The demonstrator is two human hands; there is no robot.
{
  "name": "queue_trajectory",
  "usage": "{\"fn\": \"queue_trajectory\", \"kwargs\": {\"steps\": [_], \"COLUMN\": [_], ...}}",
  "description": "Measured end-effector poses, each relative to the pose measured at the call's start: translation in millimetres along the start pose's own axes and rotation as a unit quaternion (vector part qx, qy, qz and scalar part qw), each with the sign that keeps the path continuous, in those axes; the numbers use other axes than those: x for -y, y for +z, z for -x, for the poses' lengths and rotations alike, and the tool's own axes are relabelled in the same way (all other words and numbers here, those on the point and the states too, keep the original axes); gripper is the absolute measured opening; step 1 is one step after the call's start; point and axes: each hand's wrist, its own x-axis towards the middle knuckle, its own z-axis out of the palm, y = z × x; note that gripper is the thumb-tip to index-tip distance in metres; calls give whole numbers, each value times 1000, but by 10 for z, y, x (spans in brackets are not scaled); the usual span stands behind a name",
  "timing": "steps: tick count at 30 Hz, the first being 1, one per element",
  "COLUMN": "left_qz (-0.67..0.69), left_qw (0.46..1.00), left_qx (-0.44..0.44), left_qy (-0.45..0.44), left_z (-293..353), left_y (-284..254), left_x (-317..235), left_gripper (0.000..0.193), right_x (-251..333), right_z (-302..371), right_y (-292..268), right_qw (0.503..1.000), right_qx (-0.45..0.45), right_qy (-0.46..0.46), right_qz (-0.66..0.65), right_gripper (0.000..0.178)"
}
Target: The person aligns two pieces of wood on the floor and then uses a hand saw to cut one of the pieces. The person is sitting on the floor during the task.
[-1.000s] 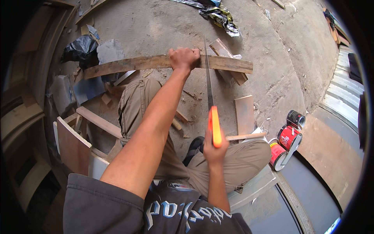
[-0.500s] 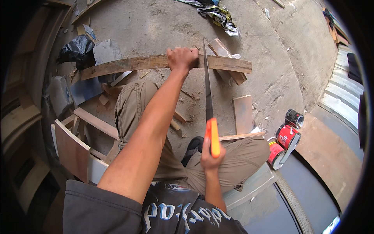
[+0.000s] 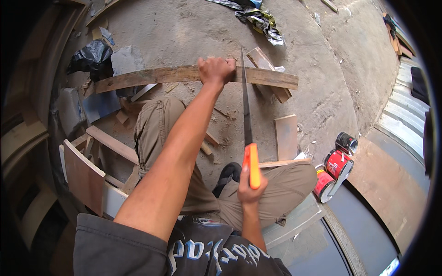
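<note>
Head view: left hand grips rough curved plank; right hand clasps orange-handled saw.

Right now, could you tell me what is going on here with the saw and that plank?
A person seated on the concrete floor is sawing a long wooden plank. The left hand presses down on the plank, while the right hand grips the orange handle of a handsaw, whose blade crosses the plank just right of the left hand. Offcuts of wood lie around the legs, and red tins stand at the right.
</note>
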Motion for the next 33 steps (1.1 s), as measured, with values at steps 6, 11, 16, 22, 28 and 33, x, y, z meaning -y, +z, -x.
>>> {"fn": "queue_trajectory", "kwargs": {"steps": [6, 11, 16, 22, 28, 33], "left_qz": [27, 9, -3, -11, 26, 31], "left_qw": [999, 999, 1000, 998, 999, 999], "left_qx": [-40, -49, -14, -61, -26, -8], "left_qy": [24, 5, 0, 13, 2, -4], "left_z": [25, 13, -3, -13, 21, -7], "left_y": [49, 78, 50, 133, -5, -37], "left_x": [-67, 66, -35, -60, -2, 6], "left_gripper": [52, 50, 46, 46, 50, 51], "right_x": [22, -71, 99, 148, 39, 101], "right_z": [-1164, -188, 3, -987, 203, -440], "right_y": [609, 247, -21, 459, -80, 160], "right_qw": [999, 1000, 999, 1000, 996, 1000], "right_qx": [-20, 5, -12, -2, 12, 10], "right_qy": [-28, -25, 34, -17, -56, -2], "right_qz": [-28, 3, -10, -1, 65, -11], "right_gripper": [21, 12, 11, 19, 11, 15]}}
